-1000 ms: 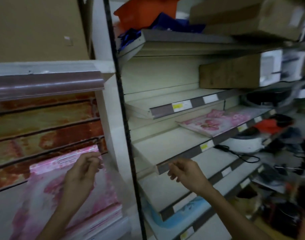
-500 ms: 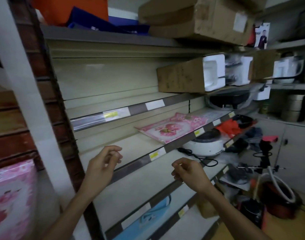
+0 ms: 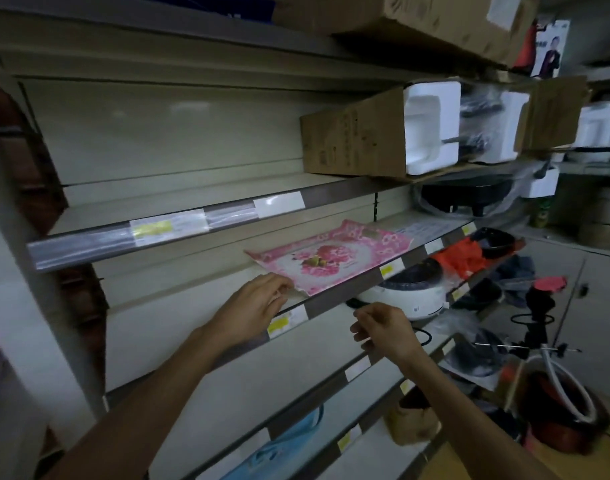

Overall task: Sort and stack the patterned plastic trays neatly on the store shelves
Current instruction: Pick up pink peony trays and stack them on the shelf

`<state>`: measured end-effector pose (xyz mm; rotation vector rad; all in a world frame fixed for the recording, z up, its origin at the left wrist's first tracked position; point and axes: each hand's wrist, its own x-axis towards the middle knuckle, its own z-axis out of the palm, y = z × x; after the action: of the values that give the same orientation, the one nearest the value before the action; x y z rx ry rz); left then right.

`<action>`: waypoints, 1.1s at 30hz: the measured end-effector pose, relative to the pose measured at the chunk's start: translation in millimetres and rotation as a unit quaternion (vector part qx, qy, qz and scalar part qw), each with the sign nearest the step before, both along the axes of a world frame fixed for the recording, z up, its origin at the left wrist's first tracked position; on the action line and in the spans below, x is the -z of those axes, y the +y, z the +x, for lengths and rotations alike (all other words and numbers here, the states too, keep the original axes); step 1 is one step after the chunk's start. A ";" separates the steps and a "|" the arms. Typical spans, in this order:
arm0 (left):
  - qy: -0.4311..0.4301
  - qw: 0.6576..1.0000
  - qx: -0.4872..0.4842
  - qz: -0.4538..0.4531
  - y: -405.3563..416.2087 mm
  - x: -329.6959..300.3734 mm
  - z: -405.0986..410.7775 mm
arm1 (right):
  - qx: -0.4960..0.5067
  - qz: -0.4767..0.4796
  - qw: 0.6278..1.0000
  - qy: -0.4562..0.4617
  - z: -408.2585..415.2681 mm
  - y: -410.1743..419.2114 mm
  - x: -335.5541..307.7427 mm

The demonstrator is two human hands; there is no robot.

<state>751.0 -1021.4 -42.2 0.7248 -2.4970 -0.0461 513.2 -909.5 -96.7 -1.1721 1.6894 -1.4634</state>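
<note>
- At the near left corner of the pink patterned tray [image 3: 331,259], the left hand [image 3: 253,306] is now placed, its fingertips curled at the tray's edge; half a second ago it was held apart, lower and to the left.
- Whether that grip has truly closed on the corner cannot be told.
- The right hand [image 3: 383,329] is kept below the shelf edge as before, fingers loosely curled, nothing held.
- The tray is laid flat on the middle shelf [image 3: 192,299], close to the front rail.
- Cream metal shelving with price labels [image 3: 286,320] is seen in dim light.
- A cardboard box [image 3: 355,136] with white foam is set on the shelf above; a white cooker [image 3: 407,292] is stored below the tray.
</note>
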 end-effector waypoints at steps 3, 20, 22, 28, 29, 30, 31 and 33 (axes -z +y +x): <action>-0.056 0.997 0.003 -0.044 -30.7 4.0 -22.6 | 0.010 0.006 0.999 -0.030 -13.7 -21.9 -0.4; -0.075 0.988 0.099 -0.096 -97.5 -1.3 -59.7 | 0.081 -0.004 0.974 -0.211 -74.9 -142.4 -2.2; -0.052 0.988 0.106 -0.103 -95.7 -9.7 -63.5 | 0.068 -0.029 0.954 -0.291 -78.1 -153.1 -11.2; -0.008 0.987 0.123 -0.106 -94.6 -23.9 -74.7 | 0.079 -0.053 0.892 -0.443 -79.4 -186.4 -46.1; -0.007 0.987 0.124 -0.102 -94.7 -24.0 -75.2 | 0.092 -0.059 0.886 -0.450 -79.5 -191.1 -50.6; -0.006 0.987 0.123 -0.099 -94.7 -23.4 -75.5 | 0.116 -0.059 0.886 -0.445 -80.0 -194.9 -53.7; -0.004 0.988 0.122 -0.096 -94.5 -22.8 -75.5 | 0.143 -0.054 0.888 -0.433 -80.5 -197.7 -55.4; 0.001 0.988 0.122 -0.091 -94.0 -23.5 -75.8 | 0.185 -0.043 0.894 -0.406 -81.6 -200.5 -55.6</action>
<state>675.2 -1115.4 -18.7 0.3432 -2.5331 0.0926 431.6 -1110.0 -41.1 -0.1673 1.2716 -1.9067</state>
